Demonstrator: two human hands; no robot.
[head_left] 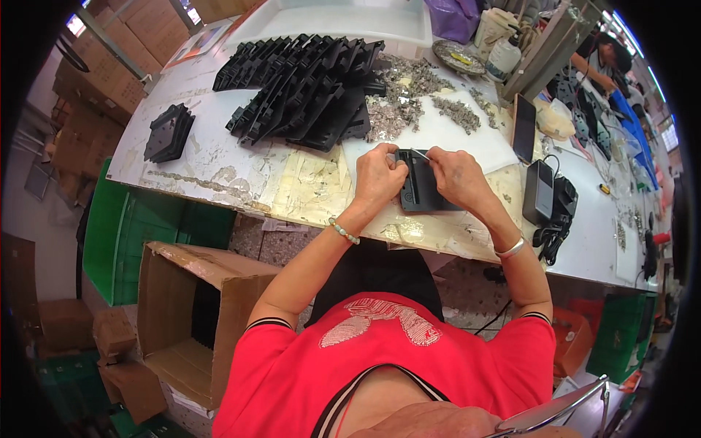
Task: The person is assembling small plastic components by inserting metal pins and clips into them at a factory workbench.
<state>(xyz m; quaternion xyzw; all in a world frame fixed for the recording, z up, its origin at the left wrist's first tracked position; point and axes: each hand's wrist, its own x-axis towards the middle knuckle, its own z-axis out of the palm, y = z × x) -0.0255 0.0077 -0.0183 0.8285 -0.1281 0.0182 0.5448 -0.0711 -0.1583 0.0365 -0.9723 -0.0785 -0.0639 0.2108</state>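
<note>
A black plastic panel lies at the table's near edge in front of me. My left hand is closed at its upper left corner, thumb and fingers pinched together; what they hold, if anything, is hidden. My right hand rests over the panel's right side, its fingers closed on a thin light-coloured rod that points toward the left hand. Just beyond both hands, small metal pieces lie heaped on the table and a white sheet. Farther left, many similar black parts are piled up.
A short stack of black panels sits at the left. To the right lie a phone and a dark box-shaped device with cables. A white tray stands behind; a cardboard box is below left. Another person works far right.
</note>
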